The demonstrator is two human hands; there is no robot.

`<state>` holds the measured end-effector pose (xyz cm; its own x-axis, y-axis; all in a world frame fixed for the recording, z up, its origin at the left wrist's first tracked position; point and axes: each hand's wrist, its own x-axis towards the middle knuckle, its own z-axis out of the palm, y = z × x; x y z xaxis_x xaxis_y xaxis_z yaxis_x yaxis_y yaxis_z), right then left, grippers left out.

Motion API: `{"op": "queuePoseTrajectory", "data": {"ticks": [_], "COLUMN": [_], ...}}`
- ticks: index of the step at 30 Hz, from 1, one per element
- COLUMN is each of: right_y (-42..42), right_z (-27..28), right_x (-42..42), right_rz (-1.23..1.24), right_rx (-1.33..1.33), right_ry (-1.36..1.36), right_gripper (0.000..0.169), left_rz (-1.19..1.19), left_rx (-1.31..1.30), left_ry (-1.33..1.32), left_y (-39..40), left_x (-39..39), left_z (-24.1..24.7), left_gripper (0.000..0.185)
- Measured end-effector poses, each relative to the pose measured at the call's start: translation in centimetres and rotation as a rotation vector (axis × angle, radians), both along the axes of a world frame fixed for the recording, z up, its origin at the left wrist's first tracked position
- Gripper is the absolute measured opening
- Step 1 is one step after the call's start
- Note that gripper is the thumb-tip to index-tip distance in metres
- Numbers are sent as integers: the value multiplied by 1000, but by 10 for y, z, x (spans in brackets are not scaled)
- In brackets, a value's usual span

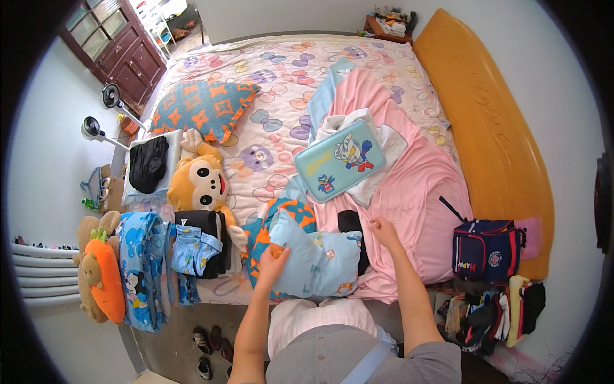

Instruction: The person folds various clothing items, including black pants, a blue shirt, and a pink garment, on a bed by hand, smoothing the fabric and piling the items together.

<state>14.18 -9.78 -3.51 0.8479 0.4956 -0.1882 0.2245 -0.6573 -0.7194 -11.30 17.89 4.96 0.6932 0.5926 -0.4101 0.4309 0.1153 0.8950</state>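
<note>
A small light blue pillow (331, 269) with printed figures lies at the bed's near edge, in front of my body. My left hand (273, 264) grips its left edge between thumb and fingers. Beneath it shows a teal and orange patterned cushion (256, 235). My right hand (383, 231) is over the pink sheet (427, 211), fingertips drawn together; whether they pinch any cloth cannot be made out. A black cloth item (350, 221) lies between that hand and the pillow, partly covered by the pillow. Farther back, a light blue case with cartoon figures (314, 165) rests on a whitish cloth (395, 144).
A monkey plush (196, 180), folded clothes (196, 245), a folded blue blanket (139, 269) and a carrot plush (106, 283) line the left. A patterned pillow (201, 105) sits farther back. On the right, a navy backpack (484, 249) stands by the orange headboard (499, 134). Shoes (204, 341) are on the floor.
</note>
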Motion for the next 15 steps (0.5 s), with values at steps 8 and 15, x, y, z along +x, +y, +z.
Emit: {"op": "queuePoseTrajectory", "data": {"ticks": [8,15], "right_y": [52,83], "right_z": [-65,-62], "right_x": [-106,-125], "right_rz": [-189,-405], "right_rx": [-387,-521], "right_ry": [440,442], "right_gripper": [105,106], "left_rz": [215,483], "left_rx": [-165,-148], "left_ry": [-194,-88], "left_y": [-1,50], "left_x": [52,22], "left_z": [16,-29], "left_gripper": [20,20]}}
